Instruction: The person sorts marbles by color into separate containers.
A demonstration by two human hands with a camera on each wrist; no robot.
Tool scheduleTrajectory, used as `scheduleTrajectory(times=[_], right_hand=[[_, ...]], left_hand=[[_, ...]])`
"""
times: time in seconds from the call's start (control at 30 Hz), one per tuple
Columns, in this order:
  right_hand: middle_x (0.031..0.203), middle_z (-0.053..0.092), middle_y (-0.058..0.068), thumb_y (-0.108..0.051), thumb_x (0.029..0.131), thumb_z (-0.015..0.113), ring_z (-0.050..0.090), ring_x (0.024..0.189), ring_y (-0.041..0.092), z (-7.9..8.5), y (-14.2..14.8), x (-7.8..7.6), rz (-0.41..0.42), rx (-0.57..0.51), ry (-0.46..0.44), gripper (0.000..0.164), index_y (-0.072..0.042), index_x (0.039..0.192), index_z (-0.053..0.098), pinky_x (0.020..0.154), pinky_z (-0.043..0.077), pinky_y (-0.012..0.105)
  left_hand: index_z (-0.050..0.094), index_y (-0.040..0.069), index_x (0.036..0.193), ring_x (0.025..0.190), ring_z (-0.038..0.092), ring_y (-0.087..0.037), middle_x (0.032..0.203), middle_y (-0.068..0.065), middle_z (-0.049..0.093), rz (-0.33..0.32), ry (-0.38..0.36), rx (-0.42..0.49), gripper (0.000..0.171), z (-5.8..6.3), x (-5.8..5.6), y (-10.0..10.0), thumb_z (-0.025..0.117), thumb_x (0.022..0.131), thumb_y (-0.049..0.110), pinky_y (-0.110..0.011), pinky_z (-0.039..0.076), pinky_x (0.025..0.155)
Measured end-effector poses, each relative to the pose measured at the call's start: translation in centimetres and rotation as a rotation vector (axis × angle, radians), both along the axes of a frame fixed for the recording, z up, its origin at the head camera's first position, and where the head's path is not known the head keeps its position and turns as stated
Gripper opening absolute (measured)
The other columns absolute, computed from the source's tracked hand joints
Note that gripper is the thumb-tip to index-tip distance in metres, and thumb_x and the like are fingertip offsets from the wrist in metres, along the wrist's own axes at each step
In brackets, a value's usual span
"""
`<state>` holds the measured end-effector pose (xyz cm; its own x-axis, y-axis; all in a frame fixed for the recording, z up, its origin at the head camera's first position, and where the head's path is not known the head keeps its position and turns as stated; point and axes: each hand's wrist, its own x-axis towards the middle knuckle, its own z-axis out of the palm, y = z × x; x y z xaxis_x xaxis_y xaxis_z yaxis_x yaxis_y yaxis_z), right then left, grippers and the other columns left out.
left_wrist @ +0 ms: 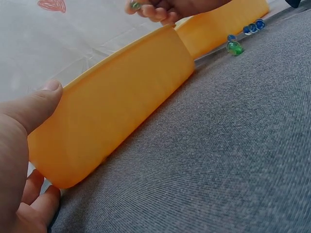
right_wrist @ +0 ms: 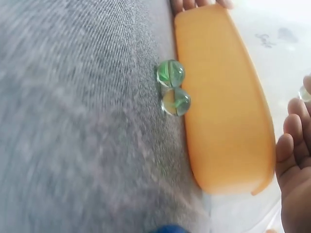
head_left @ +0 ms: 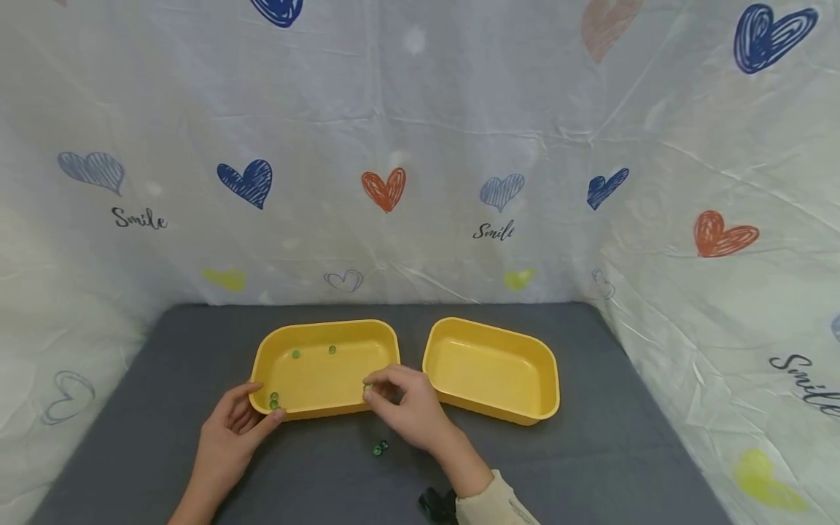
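Note:
My left hand (head_left: 226,434) grips the near left corner of a yellow plastic bin (head_left: 321,383), thumb along its front wall and fingers round its left end. Several green marbles (head_left: 296,354) lie inside that bin. Over its near right corner, my right hand (head_left: 410,408) pinches a glass marble (left_wrist: 136,6) with a green swirl between thumb and fingertips. Two more glass marbles (right_wrist: 171,74) rest side by side on the cloth in front of the bin. In the left wrist view, several blue marbles (left_wrist: 252,26) sit farther right; the right hand and forearm hide them from the head view.
A second yellow bin (head_left: 502,368) stands to the right, angled, with its bare bottom showing. Dark grey cloth (head_left: 558,474) covers the table. A black object (head_left: 437,504) is beside the right sleeve. White fabric (head_left: 433,95) printed with hearts hangs behind and at both sides.

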<state>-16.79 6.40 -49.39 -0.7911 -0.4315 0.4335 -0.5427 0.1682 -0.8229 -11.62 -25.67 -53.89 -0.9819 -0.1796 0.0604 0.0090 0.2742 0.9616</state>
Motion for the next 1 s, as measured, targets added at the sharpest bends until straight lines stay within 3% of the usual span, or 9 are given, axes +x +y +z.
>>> scheduleTrajectory(times=[0.3,0.6,0.83,1.0], right_hand=[[0.098,0.073,-0.004,-0.018,0.106,0.076,0.066,0.087,0.012,-0.1,-1.3,-1.2,-0.090,0.026,-0.044,0.016,-0.010,0.120,0.081,0.077,0.061,0.029],[0.098,0.073,-0.002,-0.014,0.104,0.078,0.066,0.087,0.010,-0.7,-2.0,-1.5,-0.186,0.031,-0.025,0.019,-0.001,0.118,0.080,0.077,0.062,0.027],[0.100,0.073,-0.003,-0.012,0.103,0.080,0.066,0.089,0.011,-1.0,-1.9,-1.2,-0.194,0.019,-0.037,0.019,-0.003,0.120,0.080,0.078,0.062,0.028],[0.101,0.073,-0.003,-0.011,0.103,0.080,0.066,0.089,0.010,-1.0,-2.0,-1.3,-0.184,0.040,-0.012,0.022,-0.003,0.123,0.079,0.078,0.063,0.028]], left_hand=[[0.050,0.004,0.157,0.129,0.052,0.012,0.163,-0.024,0.049,0.003,0.006,-0.005,0.073,-0.1,-0.1,0.0,0.087,0.098,0.025,-0.006,0.051,0.096],[0.050,0.005,0.157,0.135,0.052,0.003,0.163,-0.024,0.049,0.016,-0.006,-0.016,0.073,-0.2,0.3,0.2,0.087,0.098,0.027,-0.006,0.051,0.096],[0.049,0.006,0.158,0.139,0.052,-0.005,0.164,-0.024,0.049,0.013,-0.018,-0.020,0.073,-0.5,0.3,0.1,0.087,0.099,0.028,-0.006,0.050,0.096],[0.049,0.007,0.158,0.135,0.052,0.004,0.164,-0.023,0.049,0.015,-0.020,-0.035,0.074,-0.4,0.1,-0.1,0.087,0.099,0.030,-0.006,0.050,0.096]])
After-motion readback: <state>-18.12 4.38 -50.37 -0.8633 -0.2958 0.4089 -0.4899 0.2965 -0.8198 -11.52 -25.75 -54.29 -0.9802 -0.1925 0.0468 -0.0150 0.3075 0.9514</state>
